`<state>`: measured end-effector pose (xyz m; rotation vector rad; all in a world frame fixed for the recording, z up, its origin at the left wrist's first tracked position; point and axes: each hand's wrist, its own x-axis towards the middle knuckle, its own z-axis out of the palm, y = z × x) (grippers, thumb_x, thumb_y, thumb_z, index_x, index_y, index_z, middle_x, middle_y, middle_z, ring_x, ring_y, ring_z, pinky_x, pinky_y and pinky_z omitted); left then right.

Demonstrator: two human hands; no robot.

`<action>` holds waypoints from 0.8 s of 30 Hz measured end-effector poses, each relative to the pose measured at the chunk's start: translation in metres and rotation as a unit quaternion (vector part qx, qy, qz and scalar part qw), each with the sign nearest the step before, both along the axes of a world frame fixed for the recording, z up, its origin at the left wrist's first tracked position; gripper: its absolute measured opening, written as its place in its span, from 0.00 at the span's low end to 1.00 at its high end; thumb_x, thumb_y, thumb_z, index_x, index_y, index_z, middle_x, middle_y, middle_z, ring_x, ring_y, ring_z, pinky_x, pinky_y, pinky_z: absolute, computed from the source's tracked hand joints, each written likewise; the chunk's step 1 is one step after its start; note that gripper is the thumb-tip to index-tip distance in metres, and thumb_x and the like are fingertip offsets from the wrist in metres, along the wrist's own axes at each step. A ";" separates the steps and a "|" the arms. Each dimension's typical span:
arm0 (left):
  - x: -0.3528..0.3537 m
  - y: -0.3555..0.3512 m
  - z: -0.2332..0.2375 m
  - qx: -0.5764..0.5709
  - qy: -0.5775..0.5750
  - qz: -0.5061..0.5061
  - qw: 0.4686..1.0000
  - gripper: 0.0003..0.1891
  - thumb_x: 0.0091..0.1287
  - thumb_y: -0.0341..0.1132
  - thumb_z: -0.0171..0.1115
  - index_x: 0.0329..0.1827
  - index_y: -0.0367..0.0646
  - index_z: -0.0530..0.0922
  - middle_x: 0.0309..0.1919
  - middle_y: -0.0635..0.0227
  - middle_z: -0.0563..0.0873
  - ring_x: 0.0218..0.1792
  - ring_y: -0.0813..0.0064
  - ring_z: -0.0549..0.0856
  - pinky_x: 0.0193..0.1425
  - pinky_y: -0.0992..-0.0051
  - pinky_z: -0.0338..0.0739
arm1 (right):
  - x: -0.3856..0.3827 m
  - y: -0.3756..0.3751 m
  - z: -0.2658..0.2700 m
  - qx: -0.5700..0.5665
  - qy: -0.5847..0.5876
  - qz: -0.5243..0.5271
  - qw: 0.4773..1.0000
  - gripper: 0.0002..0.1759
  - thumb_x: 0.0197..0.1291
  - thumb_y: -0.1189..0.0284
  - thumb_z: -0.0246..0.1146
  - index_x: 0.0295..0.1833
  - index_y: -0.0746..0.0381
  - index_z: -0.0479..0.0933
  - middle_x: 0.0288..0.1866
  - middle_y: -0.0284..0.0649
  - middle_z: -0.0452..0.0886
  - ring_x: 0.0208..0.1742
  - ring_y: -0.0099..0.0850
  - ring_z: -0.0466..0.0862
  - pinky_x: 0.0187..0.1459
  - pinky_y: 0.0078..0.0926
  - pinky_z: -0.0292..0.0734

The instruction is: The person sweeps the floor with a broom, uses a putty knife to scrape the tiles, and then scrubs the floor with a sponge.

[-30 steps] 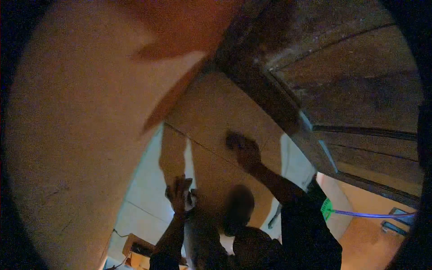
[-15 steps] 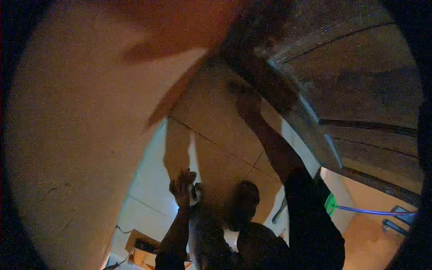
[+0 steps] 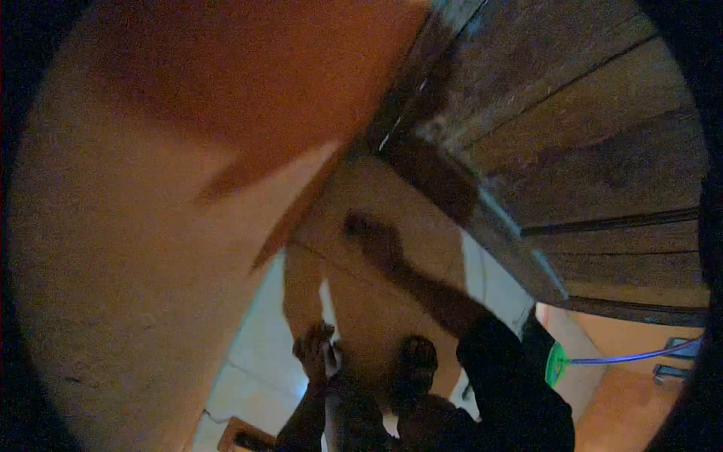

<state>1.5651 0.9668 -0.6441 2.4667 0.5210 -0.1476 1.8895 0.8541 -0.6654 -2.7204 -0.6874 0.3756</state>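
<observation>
In the dim head view, my left hand (image 3: 313,352) is at lower centre, fingers bent round a small pale object (image 3: 332,357) that I cannot identify. My right hand (image 3: 379,242) reaches forward over the tiled floor (image 3: 343,196), near the centre. It looks closed around a small dark thing (image 3: 353,224), too dark to make out. My head and body show as dark shapes below, and a dark rounded form (image 3: 416,361) lies between my arms.
A plain wall (image 3: 135,264) fills the left side, with a reddish shadow above. Dark wooden panelling (image 3: 595,166) stands at the right. A green-headed tool (image 3: 557,363) with a purple handle is at lower right. A brown item (image 3: 245,435) lies at lower left.
My right hand has moved down and to the left in the view. The wall corner, my left hand and the floor appear lower as the view has shifted.
</observation>
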 end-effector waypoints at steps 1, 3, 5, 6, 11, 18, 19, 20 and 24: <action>0.008 0.002 -0.005 -0.002 0.007 0.007 1.000 0.23 0.69 0.48 0.53 0.65 0.52 0.79 0.68 0.66 0.78 0.73 0.60 0.70 0.75 0.49 0.55 | -0.016 -0.005 -0.003 0.006 -0.021 0.019 1.000 0.20 0.75 0.65 0.49 0.60 0.64 0.78 0.62 0.53 0.80 0.63 0.44 0.80 0.65 0.54 0.70; 0.006 0.001 -0.007 -0.040 0.045 0.032 0.998 0.23 0.69 0.48 0.55 0.64 0.54 0.79 0.67 0.67 0.79 0.72 0.61 0.71 0.74 0.49 0.55 | -0.007 -0.019 0.002 -0.014 -0.034 0.069 0.997 0.19 0.74 0.65 0.50 0.59 0.64 0.78 0.61 0.52 0.80 0.62 0.44 0.80 0.64 0.54 0.70; 0.001 -0.001 -0.005 -0.188 0.020 0.107 0.976 0.22 0.69 0.48 0.56 0.64 0.56 0.79 0.66 0.69 0.80 0.70 0.62 0.72 0.74 0.50 0.55 | 0.054 -0.017 0.020 -0.051 0.000 0.063 0.997 0.19 0.74 0.64 0.50 0.59 0.64 0.78 0.60 0.52 0.81 0.61 0.44 0.80 0.64 0.53 0.70; 0.008 -0.002 0.000 -0.169 -0.020 0.101 0.980 0.20 0.69 0.47 0.57 0.62 0.55 0.80 0.61 0.70 0.81 0.65 0.63 0.74 0.69 0.53 0.60 | 0.087 -0.010 0.033 -0.061 0.023 0.046 0.997 0.19 0.74 0.64 0.50 0.58 0.63 0.79 0.60 0.52 0.81 0.61 0.44 0.80 0.63 0.53 0.70; -0.002 0.003 -0.050 -0.037 -0.146 0.065 0.986 0.12 0.70 0.41 0.60 0.52 0.48 0.81 0.35 0.77 0.83 0.35 0.75 0.83 0.45 0.67 0.81 | 0.032 0.002 0.012 -0.008 -0.030 0.097 0.995 0.17 0.73 0.64 0.51 0.57 0.62 0.79 0.58 0.51 0.81 0.59 0.44 0.80 0.62 0.52 0.71; -0.014 0.002 -0.038 -0.135 0.036 0.139 0.980 0.09 0.70 0.38 0.60 0.51 0.52 0.80 0.45 0.73 0.81 0.45 0.74 0.78 0.49 0.64 0.70 | 0.113 0.035 0.036 -0.030 0.022 0.095 0.995 0.16 0.73 0.64 0.53 0.55 0.61 0.80 0.55 0.49 0.82 0.57 0.44 0.80 0.59 0.51 0.72; -0.007 0.005 -0.012 -0.087 0.118 0.054 0.988 0.16 0.72 0.40 0.56 0.62 0.55 0.76 0.58 0.71 0.77 0.60 0.71 0.72 0.62 0.60 0.63 | 0.104 0.039 0.032 -0.018 0.021 0.099 0.995 0.16 0.72 0.64 0.53 0.54 0.60 0.80 0.54 0.49 0.82 0.56 0.45 0.80 0.59 0.51 0.72; -0.008 0.004 -0.025 -0.079 0.069 0.048 0.993 0.18 0.71 0.42 0.57 0.64 0.57 0.76 0.62 0.73 0.77 0.64 0.71 0.71 0.66 0.58 0.61 | 0.081 0.039 0.024 -0.002 0.010 0.118 0.993 0.15 0.72 0.64 0.53 0.54 0.60 0.80 0.54 0.49 0.82 0.56 0.45 0.80 0.59 0.51 0.72; -0.023 -0.001 -0.060 0.022 -0.054 0.003 0.998 0.23 0.67 0.46 0.58 0.66 0.60 0.78 0.68 0.78 0.76 0.73 0.69 0.68 0.75 0.53 0.55 | 0.013 0.016 0.022 0.031 -0.013 0.194 0.980 0.14 0.72 0.64 0.54 0.53 0.59 0.80 0.52 0.48 0.82 0.55 0.45 0.81 0.58 0.50 0.72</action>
